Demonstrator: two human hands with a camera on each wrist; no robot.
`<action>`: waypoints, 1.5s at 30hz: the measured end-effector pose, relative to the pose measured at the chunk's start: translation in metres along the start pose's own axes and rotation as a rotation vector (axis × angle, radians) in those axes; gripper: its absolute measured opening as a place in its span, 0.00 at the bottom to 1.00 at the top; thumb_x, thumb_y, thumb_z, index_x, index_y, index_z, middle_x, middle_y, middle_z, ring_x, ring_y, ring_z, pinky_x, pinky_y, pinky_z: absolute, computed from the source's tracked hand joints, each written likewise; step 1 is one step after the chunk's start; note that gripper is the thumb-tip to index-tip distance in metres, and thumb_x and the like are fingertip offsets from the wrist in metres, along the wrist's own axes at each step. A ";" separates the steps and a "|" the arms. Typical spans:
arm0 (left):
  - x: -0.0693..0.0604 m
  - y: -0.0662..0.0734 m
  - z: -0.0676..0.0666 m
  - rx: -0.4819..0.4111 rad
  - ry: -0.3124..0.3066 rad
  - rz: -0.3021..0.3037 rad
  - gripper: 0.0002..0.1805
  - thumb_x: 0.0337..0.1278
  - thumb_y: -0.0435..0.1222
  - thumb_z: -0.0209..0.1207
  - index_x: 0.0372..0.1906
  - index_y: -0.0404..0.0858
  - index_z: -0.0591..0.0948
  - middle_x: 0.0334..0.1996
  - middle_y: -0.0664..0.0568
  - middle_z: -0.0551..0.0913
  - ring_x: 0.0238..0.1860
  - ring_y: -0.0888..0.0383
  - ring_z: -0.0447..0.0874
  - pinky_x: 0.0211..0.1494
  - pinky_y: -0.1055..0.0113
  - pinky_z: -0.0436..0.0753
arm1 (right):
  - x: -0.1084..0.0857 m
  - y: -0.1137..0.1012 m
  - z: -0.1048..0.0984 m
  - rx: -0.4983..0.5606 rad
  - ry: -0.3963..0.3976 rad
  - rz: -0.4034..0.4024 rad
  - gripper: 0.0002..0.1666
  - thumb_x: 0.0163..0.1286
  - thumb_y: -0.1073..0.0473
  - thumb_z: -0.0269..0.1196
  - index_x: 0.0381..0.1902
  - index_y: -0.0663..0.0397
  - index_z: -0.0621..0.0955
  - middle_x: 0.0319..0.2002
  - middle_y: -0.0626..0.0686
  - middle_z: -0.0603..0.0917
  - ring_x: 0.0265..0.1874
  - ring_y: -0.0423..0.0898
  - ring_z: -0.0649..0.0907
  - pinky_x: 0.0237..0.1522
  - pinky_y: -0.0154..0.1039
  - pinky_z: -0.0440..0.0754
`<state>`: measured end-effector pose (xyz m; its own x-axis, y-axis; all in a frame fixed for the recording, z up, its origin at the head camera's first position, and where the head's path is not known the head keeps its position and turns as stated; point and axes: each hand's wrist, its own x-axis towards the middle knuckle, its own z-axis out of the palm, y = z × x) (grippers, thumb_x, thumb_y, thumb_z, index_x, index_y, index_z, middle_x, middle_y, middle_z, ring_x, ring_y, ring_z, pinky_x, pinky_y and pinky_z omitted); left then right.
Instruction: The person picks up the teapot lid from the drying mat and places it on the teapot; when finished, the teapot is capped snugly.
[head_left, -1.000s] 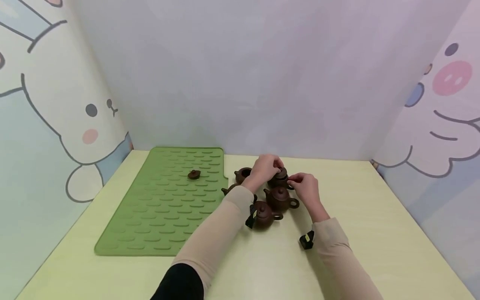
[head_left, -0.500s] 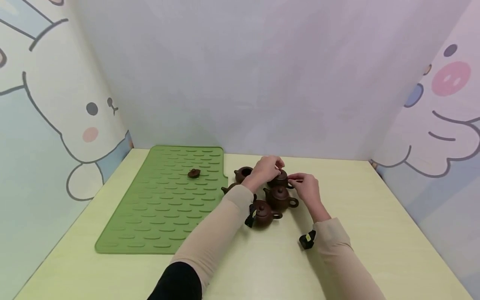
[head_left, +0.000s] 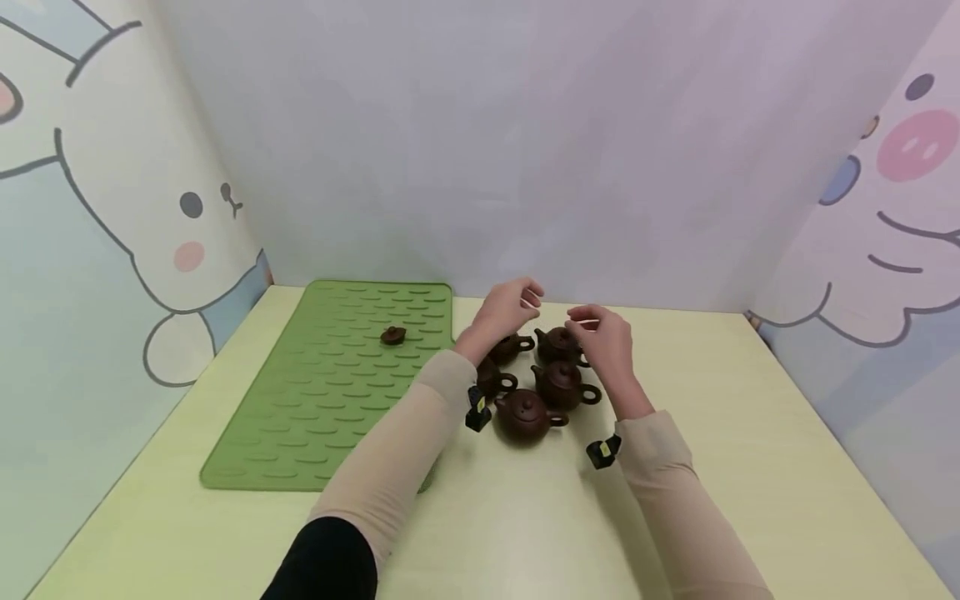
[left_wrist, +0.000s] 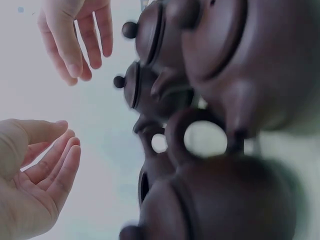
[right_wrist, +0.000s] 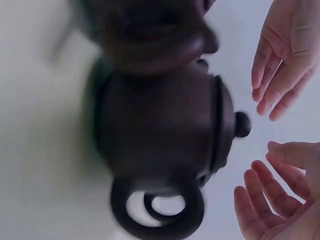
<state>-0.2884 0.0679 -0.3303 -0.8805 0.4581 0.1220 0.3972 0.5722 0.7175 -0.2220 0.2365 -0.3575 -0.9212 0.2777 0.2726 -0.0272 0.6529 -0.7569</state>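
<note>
My left hand [head_left: 501, 317] hovers above the left teapots with fingers loosely bent, holding nothing. Just right of the back right teapot [head_left: 555, 346], my right hand [head_left: 609, 346] is raised, its fingers also relaxed and bare. That teapot wears its lid, as the left wrist view confirms with its round knob [left_wrist: 119, 82]. In front of it stand a lidded teapot [head_left: 558, 385] and another lidded teapot [head_left: 523, 417]. My left arm partly hides the back left teapot [head_left: 510, 348] and the middle left teapot [head_left: 487, 379]. In the left wrist view one teapot [left_wrist: 159, 167] shows an uncovered mouth.
A green textured mat [head_left: 315, 383] covers the left part of the pale table [head_left: 720, 433]. One small brown lid [head_left: 393, 335] with a knob lies on the mat. A wall [head_left: 480, 150] stands behind the table, with cartoon-printed side walls.
The lid that my left hand held over the back right teapot now sits on it. Both hands have let go and lifted; the left moved up and left, the right rose slightly.
</note>
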 end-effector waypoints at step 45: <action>-0.072 -0.171 -0.092 -0.142 0.301 -0.296 0.15 0.68 0.29 0.58 0.55 0.29 0.80 0.53 0.34 0.82 0.55 0.40 0.80 0.60 0.49 0.81 | 0.000 -0.014 0.050 -0.277 -0.312 -0.074 0.14 0.68 0.63 0.63 0.49 0.60 0.87 0.48 0.59 0.89 0.51 0.56 0.85 0.53 0.51 0.82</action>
<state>-0.3166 -0.1262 -0.3988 -0.9954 0.0577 0.0762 0.0953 0.5399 0.8363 -0.2407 0.1923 -0.3770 -0.9952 0.0241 0.0951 -0.0315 0.8395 -0.5424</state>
